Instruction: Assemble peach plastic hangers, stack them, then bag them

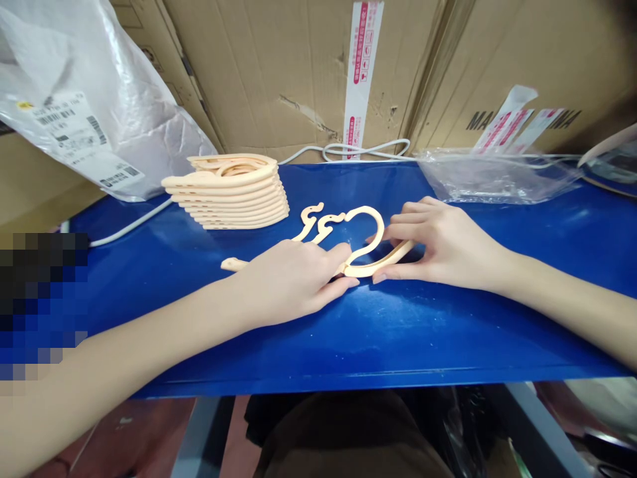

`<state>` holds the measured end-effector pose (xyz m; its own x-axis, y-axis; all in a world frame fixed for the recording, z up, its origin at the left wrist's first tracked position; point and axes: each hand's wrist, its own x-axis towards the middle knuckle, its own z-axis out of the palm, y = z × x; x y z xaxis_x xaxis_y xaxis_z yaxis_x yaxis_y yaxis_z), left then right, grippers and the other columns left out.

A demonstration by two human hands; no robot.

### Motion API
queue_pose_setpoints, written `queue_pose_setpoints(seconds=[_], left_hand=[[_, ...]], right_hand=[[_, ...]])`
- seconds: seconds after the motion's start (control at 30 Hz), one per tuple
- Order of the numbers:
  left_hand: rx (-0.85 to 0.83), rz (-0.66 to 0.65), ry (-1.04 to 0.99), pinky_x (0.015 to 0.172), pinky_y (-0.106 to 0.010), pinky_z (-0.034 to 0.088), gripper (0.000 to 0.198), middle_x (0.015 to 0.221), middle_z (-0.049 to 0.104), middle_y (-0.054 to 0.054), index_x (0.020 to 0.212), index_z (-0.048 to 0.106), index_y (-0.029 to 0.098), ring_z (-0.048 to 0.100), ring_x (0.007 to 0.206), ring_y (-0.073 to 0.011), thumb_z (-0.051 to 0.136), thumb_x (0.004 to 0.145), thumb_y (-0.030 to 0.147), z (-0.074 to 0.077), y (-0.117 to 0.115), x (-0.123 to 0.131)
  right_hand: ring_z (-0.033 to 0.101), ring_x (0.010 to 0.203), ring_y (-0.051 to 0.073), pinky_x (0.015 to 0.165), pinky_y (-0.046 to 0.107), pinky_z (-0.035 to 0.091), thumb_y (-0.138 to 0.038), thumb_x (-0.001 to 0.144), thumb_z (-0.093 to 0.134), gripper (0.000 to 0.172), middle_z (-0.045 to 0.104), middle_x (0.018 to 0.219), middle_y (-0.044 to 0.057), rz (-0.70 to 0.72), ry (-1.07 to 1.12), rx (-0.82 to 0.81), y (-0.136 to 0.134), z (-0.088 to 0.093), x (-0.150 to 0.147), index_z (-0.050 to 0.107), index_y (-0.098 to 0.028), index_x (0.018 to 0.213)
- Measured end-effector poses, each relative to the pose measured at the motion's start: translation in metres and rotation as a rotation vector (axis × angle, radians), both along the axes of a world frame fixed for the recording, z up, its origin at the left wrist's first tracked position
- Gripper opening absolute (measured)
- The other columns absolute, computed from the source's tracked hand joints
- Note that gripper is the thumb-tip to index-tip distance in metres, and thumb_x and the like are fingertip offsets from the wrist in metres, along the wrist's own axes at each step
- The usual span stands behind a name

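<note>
A cream plastic folding hanger (368,271) with a curved hook is between my hands, just over the blue table. My left hand (291,279) is closed round its middle, close to the base of the hook, hiding that part. My right hand (438,242) pinches the hanger's right arm, thumb below and fingers behind. A cream end (233,264) sticks out left of my left hand. Two small notched cream pieces (326,226) show just beyond my left knuckles; their lower ends are hidden. A neat stack of folded cream hangers (229,199) stands behind, to the left.
Tall cardboard boxes (279,73) line the table's back edge. A silvery padded bag (149,126) with a label leans at the left. Clear plastic wrap (492,179) lies at the back right. A white cable (365,156) runs along the back of the blue table (423,345).
</note>
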<state>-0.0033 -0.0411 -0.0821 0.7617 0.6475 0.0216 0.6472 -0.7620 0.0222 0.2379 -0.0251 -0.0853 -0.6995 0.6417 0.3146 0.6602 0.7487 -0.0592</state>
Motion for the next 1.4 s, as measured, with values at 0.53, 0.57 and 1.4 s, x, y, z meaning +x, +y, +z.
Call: queue_pose_setpoints(seconds=[0.53,0.57,1.4], left_hand=[[0.092,-0.16,-0.103,0.044,-0.023,0.017,0.034,0.05,0.046,0.005,0.071,0.044,0.019,0.043,0.042,-0.011,0.048,0.096,0.041,-0.009,0.005,-0.005],[0.09,-0.166,-0.102,0.044,-0.023,0.018,0.034,0.051,0.047,0.005,0.071,0.045,0.019,0.043,0.042,-0.0109,0.049,0.096,0.041,-0.009,0.004,-0.006],[0.162,-0.24,-0.103,0.045,-0.024,0.016,0.034,0.051,0.049,0.005,0.071,0.048,0.018,0.045,0.043,-0.0111,0.051,0.095,0.042,-0.011,0.002,-0.006]], right_hand=[[0.052,0.114,0.03,0.097,0.046,0.041,-0.069,0.079,0.06,0.078,0.057,0.129,0.015,0.022,0.119,0.01,-0.005,-0.008,-0.003,0.052,-0.016,0.136],[0.052,0.114,0.03,0.098,0.046,0.041,-0.068,0.08,0.059,0.076,0.057,0.129,0.015,0.025,0.105,0.011,-0.006,-0.007,-0.003,0.053,-0.016,0.134],[0.053,0.118,0.027,0.099,0.048,0.043,-0.048,0.09,0.059,0.042,0.055,0.132,0.015,0.211,0.105,0.037,-0.009,-0.004,-0.003,0.064,-0.018,0.12]])
